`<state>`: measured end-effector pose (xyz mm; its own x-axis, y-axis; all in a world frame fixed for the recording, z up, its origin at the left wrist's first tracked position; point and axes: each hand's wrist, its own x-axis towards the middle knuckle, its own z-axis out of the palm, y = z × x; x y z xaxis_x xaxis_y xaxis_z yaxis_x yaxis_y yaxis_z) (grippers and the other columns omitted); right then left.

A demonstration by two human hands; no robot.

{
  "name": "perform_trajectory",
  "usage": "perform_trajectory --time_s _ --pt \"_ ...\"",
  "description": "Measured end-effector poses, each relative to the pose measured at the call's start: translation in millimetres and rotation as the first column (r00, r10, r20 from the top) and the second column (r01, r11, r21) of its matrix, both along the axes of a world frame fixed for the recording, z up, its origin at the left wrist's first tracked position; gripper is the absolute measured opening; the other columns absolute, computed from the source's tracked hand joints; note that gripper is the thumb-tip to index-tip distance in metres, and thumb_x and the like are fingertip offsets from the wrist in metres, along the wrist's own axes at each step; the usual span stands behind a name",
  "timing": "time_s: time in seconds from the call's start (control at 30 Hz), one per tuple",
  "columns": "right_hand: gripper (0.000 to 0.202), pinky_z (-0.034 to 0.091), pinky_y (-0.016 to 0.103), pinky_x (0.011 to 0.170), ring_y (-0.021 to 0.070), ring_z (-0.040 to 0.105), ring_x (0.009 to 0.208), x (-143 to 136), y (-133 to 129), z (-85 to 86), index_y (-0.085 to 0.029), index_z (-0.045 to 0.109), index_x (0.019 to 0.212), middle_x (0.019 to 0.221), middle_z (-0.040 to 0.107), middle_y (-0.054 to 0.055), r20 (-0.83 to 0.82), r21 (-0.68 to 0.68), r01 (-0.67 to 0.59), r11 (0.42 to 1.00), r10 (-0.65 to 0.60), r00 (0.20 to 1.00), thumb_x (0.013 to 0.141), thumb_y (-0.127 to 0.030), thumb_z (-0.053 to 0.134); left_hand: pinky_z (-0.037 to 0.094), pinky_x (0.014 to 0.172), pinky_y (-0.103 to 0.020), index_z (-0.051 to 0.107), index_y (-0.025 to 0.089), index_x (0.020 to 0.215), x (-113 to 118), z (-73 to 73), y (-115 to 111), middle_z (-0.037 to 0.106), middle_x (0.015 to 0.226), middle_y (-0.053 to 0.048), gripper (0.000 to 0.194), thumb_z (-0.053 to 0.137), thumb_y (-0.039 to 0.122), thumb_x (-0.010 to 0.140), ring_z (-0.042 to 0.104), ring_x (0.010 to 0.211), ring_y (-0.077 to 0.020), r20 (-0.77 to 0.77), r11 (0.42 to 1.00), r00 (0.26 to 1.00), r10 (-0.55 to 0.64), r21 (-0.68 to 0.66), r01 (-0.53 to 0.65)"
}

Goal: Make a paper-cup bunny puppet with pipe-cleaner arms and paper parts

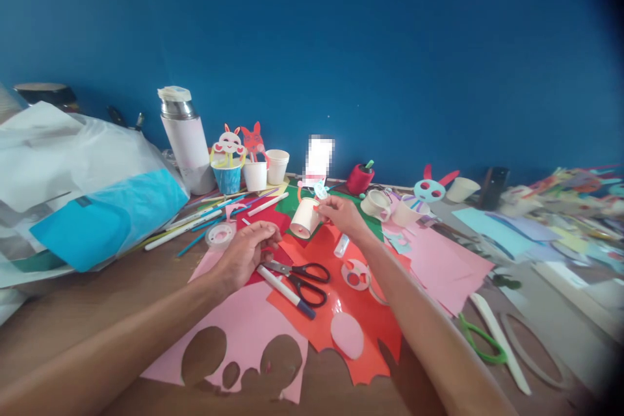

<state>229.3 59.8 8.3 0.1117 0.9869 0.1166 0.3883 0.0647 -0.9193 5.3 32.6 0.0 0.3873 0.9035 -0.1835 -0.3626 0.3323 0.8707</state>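
Paper cup (303, 221) between left hand (253, 246), grip unclear, and right hand (340, 213), clamped on it

Dk blue wall (390, 45), approx. uniform in colour, behind brn wood-look table (63, 318), w/ soft light

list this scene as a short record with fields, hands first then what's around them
right hand: the right hand pinches a tilted white cup
left hand: the left hand is by the scissors, fingers curled; can't tell whether it grips anything
beside scissors: marker
below hands: orange paper
nearest the person: pink sheet with holes cut in it
back left: flask, blue cup with a rabbit face
right: pink paper
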Motion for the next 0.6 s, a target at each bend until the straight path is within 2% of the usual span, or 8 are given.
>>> perform_trajectory --time_s 0.17,0.27,0.37,0.6 --pt "0.014 0.038 0.020 0.049 0.0094 0.049 0.050 -10.7 -11.9 12.4 -0.016 0.056 0.066 0.055 0.056 -0.003 0.104 0.051 -0.033 0.998 0.028 0.994 0.071 -0.029 0.054 0.038 0.047 -0.019 0.058 0.015 0.072 -1.5 1.8 3.2 0.059 0.069 -0.002 0.011 0.061 0.024 0.068 0.053 0.060 -0.0101 -0.065 0.997 0.995 0.071 0.021 -0.070" --pt "0.014 0.038 0.021 0.050 0.0097 0.049 0.049 -24.0 -26.5 25.0 -0.017 0.057 0.068 0.057 0.058 -0.002 0.163 0.069 -0.061 0.996 0.049 0.985 0.073 -0.030 0.053 0.042 0.055 -0.020 0.061 0.014 0.083 -2.6 1.7 6.4 0.062 0.080 -0.005 0.020 0.061 0.030 0.070 0.057 0.071 -0.0122 -0.123 0.989 0.983 0.137 0.076 -0.128" --pt "0.012 0.036 0.020 0.047 0.0096 0.048 0.047 -42.9 -43.3 33.3 -0.019 0.058 0.071 0.055 0.056 -0.003 0.226 0.084 -0.108 0.991 0.087 0.970 0.076 -0.028 0.051 0.043 0.056 -0.020 0.062 0.016 0.091 -3.7 4.0 9.2 0.062 0.089 -0.005 0.027 0.063 0.032 0.069 0.057 0.074 -0.0116 -0.105 0.976 0.978 0.180 0.144 -0.164" --pt "0.009 0.038 0.022 0.056 0.0124 0.055 0.063 -74.2 -66.6 32.4 -0.021 0.057 0.074 0.072 0.062 0.000 0.384 0.211 -0.170 0.963 0.078 0.920 0.078 -0.020 0.049 0.041 0.051 -0.018 0.061 0.016 0.083 -5.2 16.2 8.1 0.059 0.070 0.002 0.023 0.067 0.030 0.066 0.052 0.055 -0.0067 -0.008 0.970 0.977 0.214 0.123 -0.211"
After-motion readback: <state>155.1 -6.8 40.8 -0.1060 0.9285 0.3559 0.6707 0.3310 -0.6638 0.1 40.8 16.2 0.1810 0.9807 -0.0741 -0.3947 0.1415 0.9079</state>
